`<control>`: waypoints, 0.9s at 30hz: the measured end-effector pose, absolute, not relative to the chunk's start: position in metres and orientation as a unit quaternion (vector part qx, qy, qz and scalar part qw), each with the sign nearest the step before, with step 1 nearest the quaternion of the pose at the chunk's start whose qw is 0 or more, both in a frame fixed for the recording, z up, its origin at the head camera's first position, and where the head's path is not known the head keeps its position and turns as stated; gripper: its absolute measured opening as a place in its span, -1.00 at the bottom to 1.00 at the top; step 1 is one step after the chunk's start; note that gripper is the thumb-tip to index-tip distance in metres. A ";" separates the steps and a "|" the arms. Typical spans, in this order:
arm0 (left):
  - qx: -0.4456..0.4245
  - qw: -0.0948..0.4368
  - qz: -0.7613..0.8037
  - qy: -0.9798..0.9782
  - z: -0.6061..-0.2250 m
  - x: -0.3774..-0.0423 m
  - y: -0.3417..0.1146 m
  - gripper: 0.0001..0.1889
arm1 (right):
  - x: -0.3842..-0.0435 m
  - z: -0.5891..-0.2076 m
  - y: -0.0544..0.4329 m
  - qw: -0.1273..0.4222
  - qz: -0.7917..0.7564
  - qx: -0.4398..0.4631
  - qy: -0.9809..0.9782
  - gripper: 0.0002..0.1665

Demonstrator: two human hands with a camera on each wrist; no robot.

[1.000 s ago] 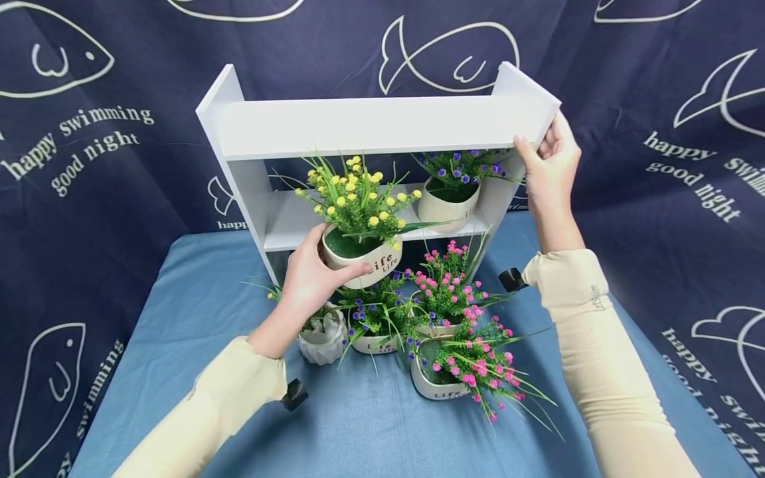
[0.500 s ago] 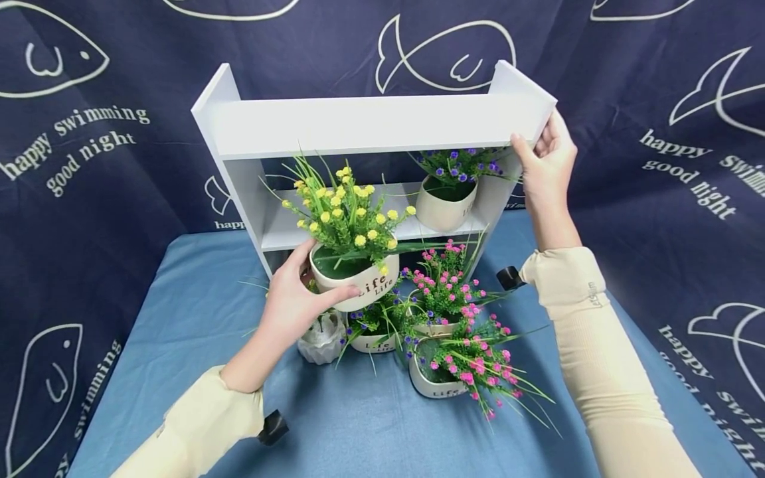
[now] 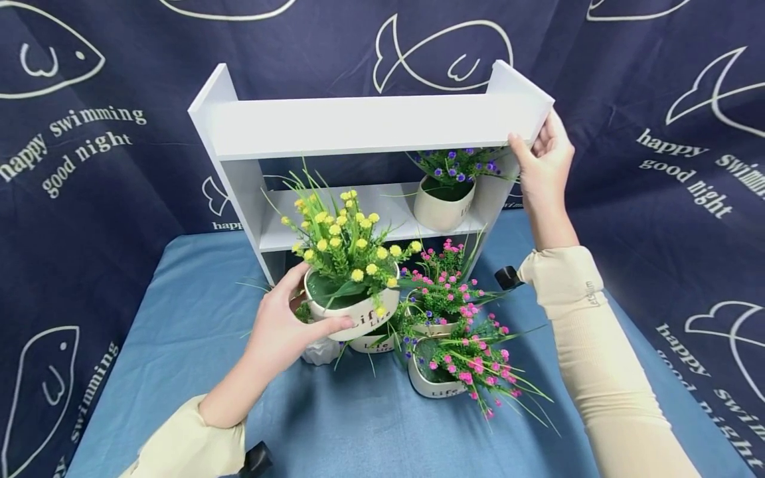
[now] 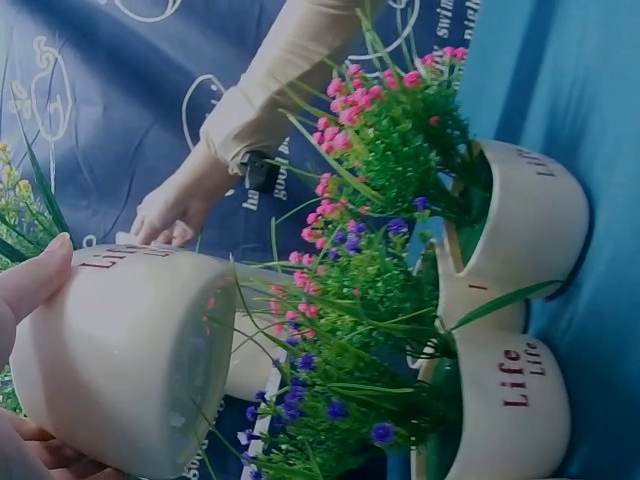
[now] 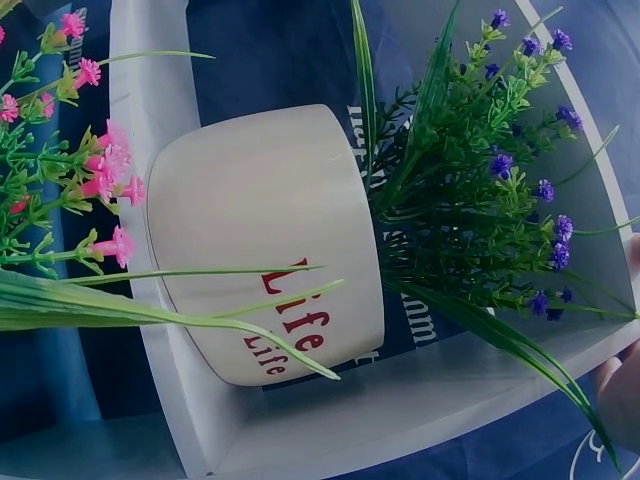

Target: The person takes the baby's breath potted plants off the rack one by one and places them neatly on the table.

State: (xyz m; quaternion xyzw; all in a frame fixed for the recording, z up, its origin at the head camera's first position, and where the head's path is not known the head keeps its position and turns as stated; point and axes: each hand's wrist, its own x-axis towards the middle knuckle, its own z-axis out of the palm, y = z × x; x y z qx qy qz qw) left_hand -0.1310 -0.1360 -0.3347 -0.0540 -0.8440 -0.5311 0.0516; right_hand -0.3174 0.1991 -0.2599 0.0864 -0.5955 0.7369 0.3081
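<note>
My left hand (image 3: 283,325) grips a white "Life" pot with yellow flowers (image 3: 352,317) by its left side, thumb across the front. It is held up in front of the shelf, over the pots on the table; its rounded underside faces the left wrist view. With my right hand (image 3: 545,169) I hold the upper right side of the white shelf (image 3: 364,126), thumb on its front edge. A pot with purple flowers (image 3: 442,204) stands on the middle board at the right; the right wrist view shows this pot (image 5: 270,245) close up.
On the blue table (image 3: 335,425), two pots with pink flowers (image 3: 436,382) stand in front of the shelf. Left of them are another purple-flowered pot (image 3: 373,343) and a grey-white pot (image 3: 321,352), both partly hidden. A dark fish-print cloth (image 3: 335,53) hangs behind.
My left hand has drawn the yellow-flowered pot down and toward me, away from the middle board, slightly left. My right hand stays on the shelf's side.
</note>
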 end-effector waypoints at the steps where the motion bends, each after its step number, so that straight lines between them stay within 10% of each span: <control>1: -0.058 0.054 -0.534 -0.842 -0.336 -0.129 -0.136 -0.08 | -0.318 -0.260 0.199 0.308 0.737 0.088 -0.595 -0.24; 19: -0.176 0.103 -0.456 -0.866 -0.367 -0.102 -0.141 -0.13 | -0.318 -0.260 0.198 0.313 0.734 0.088 -0.597 -0.26; 27: -0.152 0.030 -0.458 -0.875 -0.383 -0.089 -0.134 -0.11 | -0.318 -0.261 0.198 0.313 0.736 0.090 -0.594 -0.26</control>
